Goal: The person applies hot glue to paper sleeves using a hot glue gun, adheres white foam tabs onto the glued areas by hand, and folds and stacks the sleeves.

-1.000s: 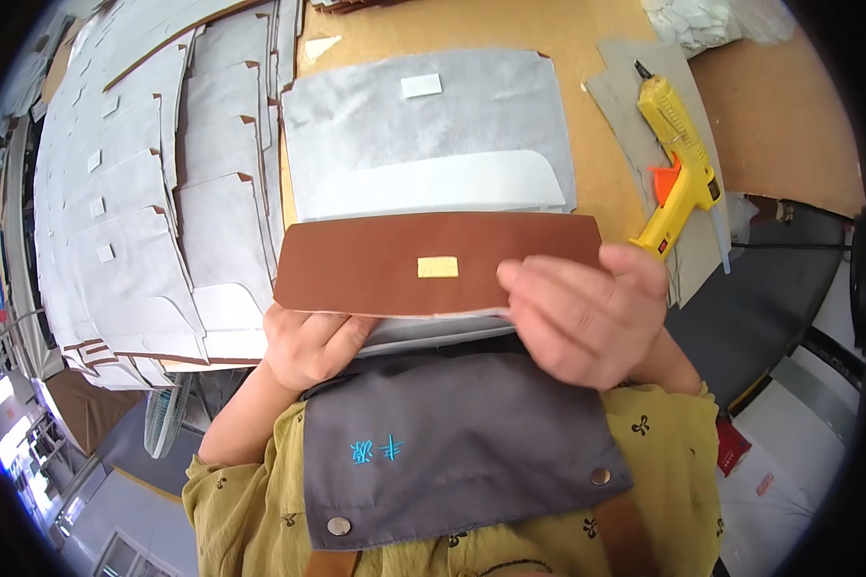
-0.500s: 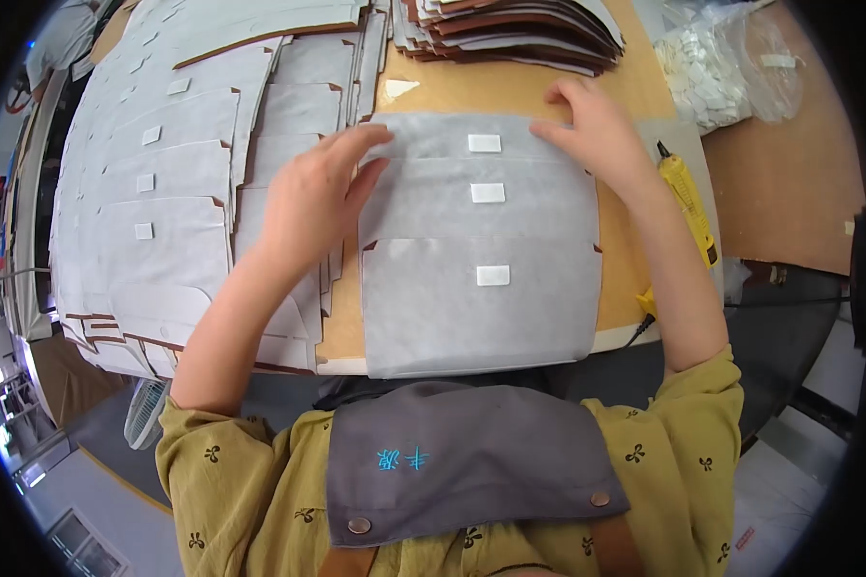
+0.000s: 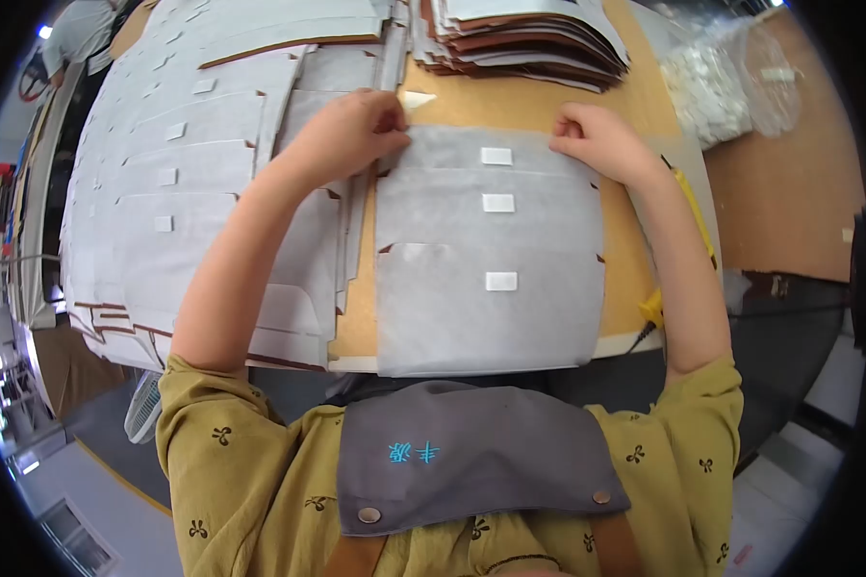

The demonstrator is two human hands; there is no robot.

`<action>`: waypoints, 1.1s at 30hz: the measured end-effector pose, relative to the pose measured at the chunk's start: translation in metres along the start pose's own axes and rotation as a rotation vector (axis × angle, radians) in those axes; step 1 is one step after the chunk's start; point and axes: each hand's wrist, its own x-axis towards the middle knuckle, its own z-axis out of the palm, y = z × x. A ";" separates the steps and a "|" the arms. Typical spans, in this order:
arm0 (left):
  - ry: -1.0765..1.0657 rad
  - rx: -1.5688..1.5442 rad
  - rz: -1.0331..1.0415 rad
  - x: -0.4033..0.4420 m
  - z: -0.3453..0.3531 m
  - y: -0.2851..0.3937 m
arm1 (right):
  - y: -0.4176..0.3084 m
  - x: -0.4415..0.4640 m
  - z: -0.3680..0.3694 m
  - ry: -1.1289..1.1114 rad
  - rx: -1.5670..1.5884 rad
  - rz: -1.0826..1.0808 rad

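Overlapping grey-backed panels (image 3: 491, 322) with brown notched corners lie in a stepped row in front of me, each step bearing a small white rectangular piece. My left hand (image 3: 361, 135) is closed, its thumb and fingers pinching the far left corner of the farthest panel (image 3: 452, 149). At that panel's far right corner, my right hand (image 3: 601, 144) is closed too, thumb against curled fingers. The fingertips partly cover both corners. A white rectangular piece (image 3: 496, 156) sits on the panel between my hands.
Many similar grey panels (image 3: 202, 226) overlap on the left. Beyond my hands stands a stack of brown-and-grey pieces (image 3: 524, 43). A plastic bag of white pieces (image 3: 707, 91) is at the far right. A yellow corded tool (image 3: 652, 310) lies partly behind my right forearm. Another person (image 3: 82, 43) stands far left.
Both hands, formerly with fingers apart, have closed at the far corners of the farthest panel. My left hand moved up and right. The whole view has shifted slightly.
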 end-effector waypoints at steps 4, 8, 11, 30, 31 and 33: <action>0.128 -0.084 0.016 -0.004 0.005 0.001 | 0.006 -0.006 0.002 0.025 -0.037 -0.232; 0.235 -0.374 -0.146 -0.023 0.001 0.004 | -0.002 -0.030 -0.012 0.042 0.354 -0.393; 0.094 -0.682 -0.302 -0.046 -0.012 0.006 | -0.009 -0.053 -0.017 0.073 0.535 -0.242; 0.204 -0.128 -0.016 -0.135 0.049 0.044 | -0.014 -0.140 0.058 0.257 0.023 -0.043; 0.211 -0.125 -0.012 -0.137 0.051 0.048 | -0.015 -0.135 0.052 0.142 0.065 0.021; 0.234 -0.158 -0.053 -0.140 0.055 0.050 | -0.015 -0.132 0.047 0.034 0.104 0.073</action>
